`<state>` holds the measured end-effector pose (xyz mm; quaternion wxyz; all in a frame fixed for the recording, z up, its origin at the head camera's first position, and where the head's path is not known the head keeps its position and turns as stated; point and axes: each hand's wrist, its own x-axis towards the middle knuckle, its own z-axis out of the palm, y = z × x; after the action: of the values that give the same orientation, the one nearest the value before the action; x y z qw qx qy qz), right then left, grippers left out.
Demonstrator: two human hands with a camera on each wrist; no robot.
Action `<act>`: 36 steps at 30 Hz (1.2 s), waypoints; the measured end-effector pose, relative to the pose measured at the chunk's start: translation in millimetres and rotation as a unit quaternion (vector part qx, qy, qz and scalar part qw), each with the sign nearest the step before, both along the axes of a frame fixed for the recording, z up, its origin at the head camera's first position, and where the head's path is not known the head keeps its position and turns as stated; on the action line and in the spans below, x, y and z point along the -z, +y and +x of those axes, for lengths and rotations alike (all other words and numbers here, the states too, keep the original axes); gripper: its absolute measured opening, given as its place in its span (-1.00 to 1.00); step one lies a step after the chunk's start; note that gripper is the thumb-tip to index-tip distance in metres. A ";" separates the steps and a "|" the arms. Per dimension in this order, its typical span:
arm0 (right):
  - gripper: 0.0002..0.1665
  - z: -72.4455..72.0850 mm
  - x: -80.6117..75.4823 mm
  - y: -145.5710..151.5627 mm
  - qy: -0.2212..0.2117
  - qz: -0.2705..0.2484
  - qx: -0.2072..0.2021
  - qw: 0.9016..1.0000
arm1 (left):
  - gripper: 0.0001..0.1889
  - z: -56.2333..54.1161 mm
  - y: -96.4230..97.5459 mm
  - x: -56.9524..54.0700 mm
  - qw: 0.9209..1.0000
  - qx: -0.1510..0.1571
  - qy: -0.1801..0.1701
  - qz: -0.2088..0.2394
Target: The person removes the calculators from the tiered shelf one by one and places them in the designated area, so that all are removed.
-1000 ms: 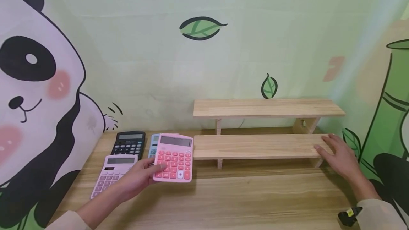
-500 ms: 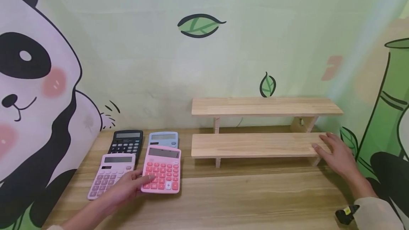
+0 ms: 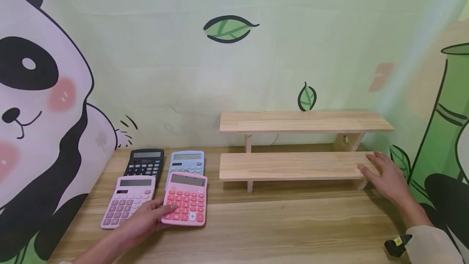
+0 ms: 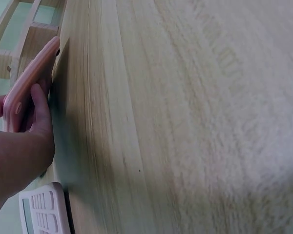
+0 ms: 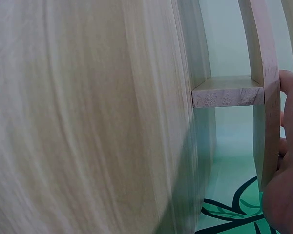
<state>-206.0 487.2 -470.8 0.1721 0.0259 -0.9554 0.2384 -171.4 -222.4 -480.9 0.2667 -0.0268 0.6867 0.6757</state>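
Note:
A pink calculator [image 3: 187, 205] is gripped at its lower left side by my left hand [image 3: 144, 218], thumb on the keys and fingers underneath. In the left wrist view the calculator [image 4: 31, 80] sits tilted, its near end raised over the table. It overlaps the lower part of a blue calculator [image 3: 187, 160] in the head view. My right hand [image 3: 388, 178] rests on the right end of the lower board of a two-tier wooden shelf [image 3: 289, 166]. In the right wrist view the fingers lie along that board [image 5: 269, 112].
Left of the pink calculator lie a lilac calculator [image 3: 128, 203] and, behind it, a black calculator [image 3: 146, 162]. The shelf's upper board [image 3: 304, 121] stands near the printed backdrop [image 3: 157, 52]. A small black object [image 3: 397, 245] shows at the right sleeve. Wooden tabletop [image 3: 278, 231] spreads in front.
My left hand has brought the pink calculator left, toward me and lower, away from the shelf's left end, uncovering more of the blue calculator. My right hand has stayed on the shelf.

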 end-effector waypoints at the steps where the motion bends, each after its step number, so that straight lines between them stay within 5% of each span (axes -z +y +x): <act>1: -0.20 -0.3 -0.2 0.0 0.001 0.000 -0.001 1.000 | -0.23 -0.6 -0.4 0.2 1.000 -0.004 -0.002 -0.003; 10: -0.20 -0.4 -2.5 -1.4 -0.001 0.001 -0.001 1.000 | -0.30 -2.0 0.0 0.1 0.996 -0.047 0.010 -0.070; 17: -0.20 -0.4 0.7 0.1 -0.004 0.001 0.001 1.000 | -0.35 -1.7 0.8 -0.2 0.983 -0.077 0.040 -0.160; 28: -0.20 0.4 -1.8 -1.2 -0.001 0.001 -0.001 1.000 | -0.41 1.7 -3.1 -3.7 0.979 -0.091 0.026 -0.182; 32: -0.21 1.0 -3.3 -2.2 0.000 0.001 -0.002 1.000 | -0.40 3.2 -3.3 -4.5 0.963 -0.076 0.061 -0.250; 36: -0.21 1.1 -2.2 -1.8 0.000 0.002 -0.003 1.000 | -0.37 3.8 -6.8 -6.9 0.929 -0.045 0.124 -0.346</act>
<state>-204.9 485.4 -468.5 0.1716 0.0290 -0.9558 0.2368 -167.6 -229.2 -474.0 0.1231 -0.0646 0.9033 0.4058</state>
